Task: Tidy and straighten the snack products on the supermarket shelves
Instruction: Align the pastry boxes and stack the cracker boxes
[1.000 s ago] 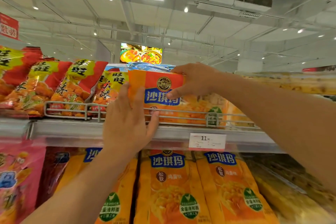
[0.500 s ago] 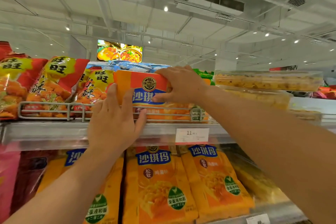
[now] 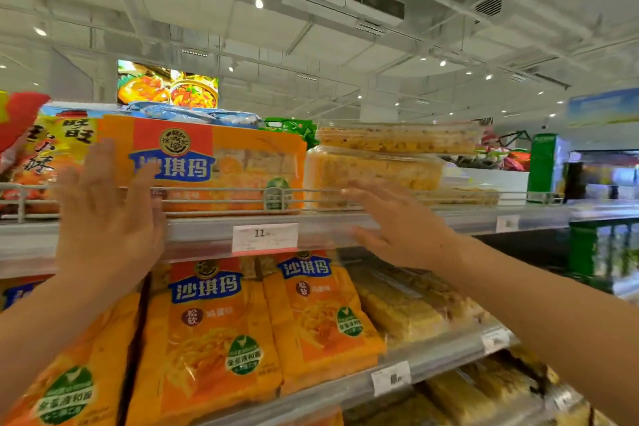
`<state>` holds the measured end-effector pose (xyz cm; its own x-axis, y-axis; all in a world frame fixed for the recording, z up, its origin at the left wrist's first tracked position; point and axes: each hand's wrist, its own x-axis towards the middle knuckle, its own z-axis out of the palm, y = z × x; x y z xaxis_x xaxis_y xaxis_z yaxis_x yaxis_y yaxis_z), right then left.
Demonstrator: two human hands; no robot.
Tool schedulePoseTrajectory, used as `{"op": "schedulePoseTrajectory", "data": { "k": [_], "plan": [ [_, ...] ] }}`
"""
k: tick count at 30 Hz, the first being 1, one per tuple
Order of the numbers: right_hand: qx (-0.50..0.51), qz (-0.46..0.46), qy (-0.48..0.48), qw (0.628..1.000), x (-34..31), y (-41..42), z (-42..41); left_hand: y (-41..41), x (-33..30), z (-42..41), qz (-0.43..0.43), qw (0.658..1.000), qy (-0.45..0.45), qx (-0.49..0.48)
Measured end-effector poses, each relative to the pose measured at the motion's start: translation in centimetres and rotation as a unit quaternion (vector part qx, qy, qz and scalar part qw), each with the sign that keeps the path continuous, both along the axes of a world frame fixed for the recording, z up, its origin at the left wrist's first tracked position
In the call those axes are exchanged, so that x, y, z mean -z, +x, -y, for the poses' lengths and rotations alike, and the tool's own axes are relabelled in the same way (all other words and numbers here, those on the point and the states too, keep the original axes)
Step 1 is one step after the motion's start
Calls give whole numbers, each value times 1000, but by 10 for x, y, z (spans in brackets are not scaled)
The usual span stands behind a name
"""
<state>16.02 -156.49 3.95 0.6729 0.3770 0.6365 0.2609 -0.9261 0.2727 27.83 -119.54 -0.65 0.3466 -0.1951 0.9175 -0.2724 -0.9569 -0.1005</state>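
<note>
Your left hand (image 3: 103, 218) and right hand (image 3: 404, 228) hovered with fingers released, holding nothing, before the orange plastic snack pack (image 3: 214, 162) lying behind the top shelf's wire rail (image 3: 311, 199).

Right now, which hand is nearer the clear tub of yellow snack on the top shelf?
Right. The right hand hovers open just in front of the clear tub's lower edge; the left hand is off to the left, over the orange packet.
</note>
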Motion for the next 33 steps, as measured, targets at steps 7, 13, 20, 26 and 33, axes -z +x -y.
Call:
{"op": "schedulePoseTrajectory", "data": {
  "k": [7,13,20,26,33],
  "plan": [
    [88,5,37,995,0,-1,108,-63,-7,155,45,974,159,155],
    [88,5,30,996,0,15,187,-71,-19,283,13,976,168,141],
    [56,15,22,998,7,40,244,-53,-4,340,-61,990,116,53],
    [15,25,59,998,19,62,270,-50,-8,353,-50,993,104,8],
    [-21,60,86,994,21,67,277,-34,-18,405,23,979,167,112]
  ]
}}
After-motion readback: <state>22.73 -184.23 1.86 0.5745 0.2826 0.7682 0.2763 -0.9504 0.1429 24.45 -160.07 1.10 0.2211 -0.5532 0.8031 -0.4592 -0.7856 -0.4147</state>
